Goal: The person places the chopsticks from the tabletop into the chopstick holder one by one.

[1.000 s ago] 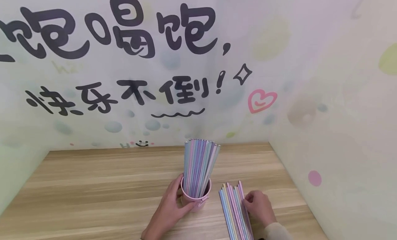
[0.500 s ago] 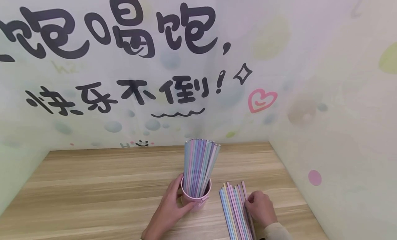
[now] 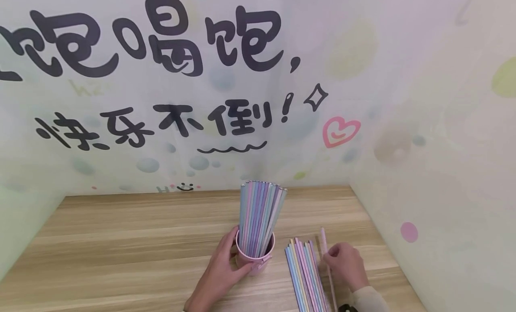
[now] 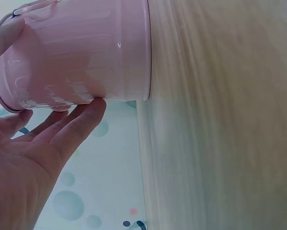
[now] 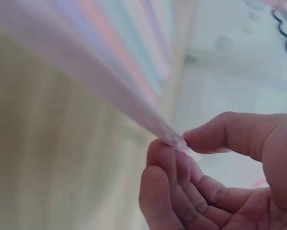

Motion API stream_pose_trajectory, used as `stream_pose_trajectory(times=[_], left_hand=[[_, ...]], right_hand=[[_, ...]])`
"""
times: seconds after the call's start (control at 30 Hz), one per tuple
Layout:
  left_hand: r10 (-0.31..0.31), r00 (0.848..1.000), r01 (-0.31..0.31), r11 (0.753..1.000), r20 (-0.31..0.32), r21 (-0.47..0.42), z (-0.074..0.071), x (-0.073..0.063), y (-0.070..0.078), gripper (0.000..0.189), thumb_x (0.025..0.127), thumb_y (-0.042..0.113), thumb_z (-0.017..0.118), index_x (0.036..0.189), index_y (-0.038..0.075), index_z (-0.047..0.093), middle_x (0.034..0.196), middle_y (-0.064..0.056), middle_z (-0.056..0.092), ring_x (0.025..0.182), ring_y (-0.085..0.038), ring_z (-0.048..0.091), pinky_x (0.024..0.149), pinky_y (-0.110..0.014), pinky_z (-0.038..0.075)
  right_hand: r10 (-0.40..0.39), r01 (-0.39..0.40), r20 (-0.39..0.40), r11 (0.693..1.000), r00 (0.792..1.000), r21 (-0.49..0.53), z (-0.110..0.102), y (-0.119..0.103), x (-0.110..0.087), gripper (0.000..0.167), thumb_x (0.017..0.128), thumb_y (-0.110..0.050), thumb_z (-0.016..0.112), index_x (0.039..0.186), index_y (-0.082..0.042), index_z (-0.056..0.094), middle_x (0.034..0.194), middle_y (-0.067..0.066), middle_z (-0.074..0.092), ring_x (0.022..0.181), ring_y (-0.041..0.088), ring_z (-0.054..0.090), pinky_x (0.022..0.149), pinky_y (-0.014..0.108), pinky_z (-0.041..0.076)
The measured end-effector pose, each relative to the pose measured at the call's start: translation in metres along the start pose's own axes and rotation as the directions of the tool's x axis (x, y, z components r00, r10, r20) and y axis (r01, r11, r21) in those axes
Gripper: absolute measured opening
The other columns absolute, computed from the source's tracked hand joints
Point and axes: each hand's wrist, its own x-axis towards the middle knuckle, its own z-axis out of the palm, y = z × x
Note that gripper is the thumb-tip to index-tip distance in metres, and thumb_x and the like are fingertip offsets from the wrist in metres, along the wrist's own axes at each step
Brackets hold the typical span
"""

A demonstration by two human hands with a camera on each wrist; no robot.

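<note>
Pale pink, thin, straight stick [image 3: 324, 242], its material hard to make out: held in the right hand [image 3: 346, 266], pinched between thumb and fingers near one end; a short tip pokes out beyond the grip, away from the person, and the long remainder runs back from the grip towards the person.

Pinch: a light fingertip hold, I'd say best kept light but firm, since so much length trailing behind could make the stick swivel; keeping it clear of its neighbours would spare the row a scatter.

Row of pastel sticks [image 3: 307, 276], thin and straight, like the held one: just left of the grip, lying side by side with uneven far ends, a narrow gap between in the head view.

Glossy pink round cup [image 4: 81, 48], metal by its look: farther left of the grip, upright on the table; steadiness here looks worth keeping.

Left hand [image 3: 219, 274]: curled round the cup, thumb on the near side, fingers on the other.

Bunch of pastel sticks [image 3: 258, 218]: standing in the cup, fanned slightly towards the grip's side.

Wood-grain table [image 3: 141, 240]: beneath everything.

White wall with black lettering [image 3: 173, 119]: beyond the grip.
</note>
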Motion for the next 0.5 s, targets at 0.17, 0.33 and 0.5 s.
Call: stream_pose_trajectory(times=[0.17, 0.33, 0.5], left_hand=[[0.002, 1.000, -0.002, 1.000, 0.001, 0.001, 0.000, 0.000, 0.000, 0.098, 0.080, 0.019, 0.085, 0.157, 0.024, 0.024, 0.149, -0.006, 0.041, 0.129, -0.025, 0.049, 0.101, -0.036, 0.054], [0.014, 1.000, -0.014, 1.000, 0.002, -0.003, 0.000, 0.000, -0.001, 0.098, 0.080, 0.019, 0.085, 0.157, 0.024, 0.024, 0.148, -0.005, 0.041, 0.129, -0.024, 0.049, 0.101, -0.037, 0.055], [0.020, 1.000, -0.020, 1.000, -0.005, -0.012, -0.001, 0.000, -0.002, 0.098, 0.080, 0.020, 0.085, 0.157, 0.024, 0.025, 0.147, -0.004, 0.042, 0.129, -0.022, 0.050, 0.101, -0.036, 0.055]], right_hand=[[-0.023, 0.033, -0.085, 0.992, 0.996, 0.124, -0.017, -0.022, 0.004, 0.015, 0.088, -0.008, 0.065, 0.093, 0.005, 0.068, 0.078, 0.008, 0.068, 0.063, 0.015, 0.062, 0.051, 0.025, 0.055], [-0.022, 0.082, -0.195, 0.948, 0.981, 0.306, -0.028, -0.048, 0.007, 0.019, 0.093, -0.010, 0.062, 0.101, 0.007, 0.067, 0.085, 0.016, 0.070, 0.067, 0.015, 0.067, 0.061, 0.021, 0.059], [-0.043, 0.198, -0.301, 0.838, 0.953, 0.508, -0.036, -0.077, 0.009, 0.016, 0.094, -0.003, 0.062, 0.100, 0.011, 0.066, 0.085, 0.019, 0.068, 0.068, 0.012, 0.068, 0.067, 0.024, 0.063]])
